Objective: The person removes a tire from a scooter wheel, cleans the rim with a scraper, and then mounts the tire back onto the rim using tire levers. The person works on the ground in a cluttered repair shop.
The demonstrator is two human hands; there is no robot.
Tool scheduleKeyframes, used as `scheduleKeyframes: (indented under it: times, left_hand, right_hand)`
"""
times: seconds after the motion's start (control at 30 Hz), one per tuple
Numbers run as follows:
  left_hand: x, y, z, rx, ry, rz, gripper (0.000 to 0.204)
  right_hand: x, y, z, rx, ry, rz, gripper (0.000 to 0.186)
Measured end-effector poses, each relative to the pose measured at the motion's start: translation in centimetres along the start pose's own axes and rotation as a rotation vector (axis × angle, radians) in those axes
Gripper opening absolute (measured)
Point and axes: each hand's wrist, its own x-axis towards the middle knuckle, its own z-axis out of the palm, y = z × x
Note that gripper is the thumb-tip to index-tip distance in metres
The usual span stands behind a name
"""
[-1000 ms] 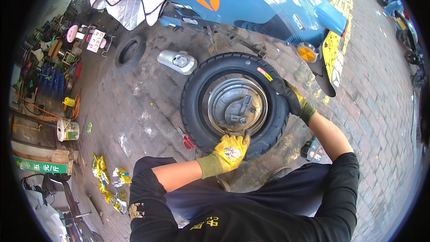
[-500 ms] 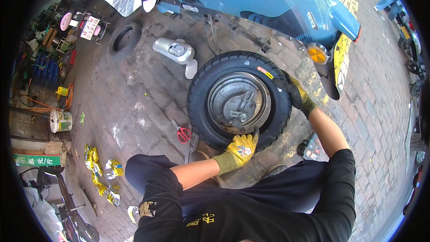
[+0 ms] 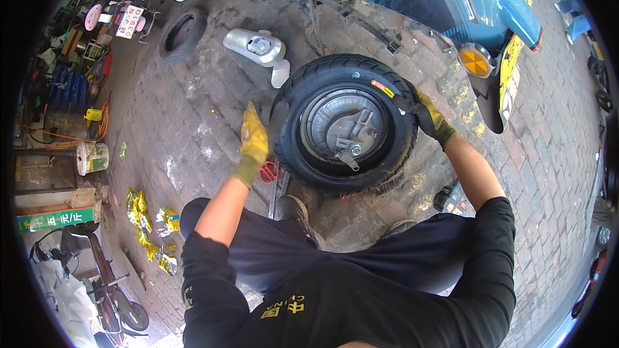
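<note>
A black scooter tyre (image 3: 316, 171) with a grey metal wheel hub (image 3: 325, 113) inside it stands in front of my knees. The hub carries a brake plate with a short lever (image 3: 352, 158) on its near side. My right hand (image 3: 427, 113), in a yellow and dark glove, is wrapped round the tyre's right edge. On the other side my left hand (image 3: 254, 136), in a matching glove, is raised beside the tyre with its fingers stretched out. Red-handled scissors (image 3: 269, 172) lie on the ground just below that hand, partly hidden by the wrist.
A silver metal cover (image 3: 255, 47) and another tyre (image 3: 182, 34) lie farther off. The blue scooter body (image 3: 445, 9) with an orange reflector (image 3: 476, 60) is at the far right. A cordless tool battery (image 3: 445, 198) sits near my right knee; gold wrappers (image 3: 138, 209) lie at left.
My left hand has left the tyre's near rim and moved up and left to the tyre's left side. My right hand keeps its hold. The whole view has shifted slightly.
</note>
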Motion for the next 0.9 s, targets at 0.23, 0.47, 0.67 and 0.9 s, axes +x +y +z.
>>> scheduleKeyframes:
  times: [0.23,0.47,0.67,0.9]
  left_hand:
    - [1.0,-5.0,4.3,-0.622,-0.383,-0.321,0.071]
    - [0.1,-1.4,3.6,-0.432,-0.381,-0.168,0.068]
    - [0.9,-5.8,3.4,-0.231,-0.262,-0.246,0.059]
    - [0.3,-1.9,7.3,0.066,-0.234,-0.317,0.048]
  right_hand:
    - [-0.5,4.7,-4.6,-0.227,0.101,-0.138,0.073]
    - [0.8,2.7,-4.1,-0.312,0.104,-0.121,0.070]
    - [2.0,4.5,-3.5,-0.235,0.061,-0.189,0.060]
    - [2.8,2.9,-7.5,-0.367,0.127,0.008,0.060]
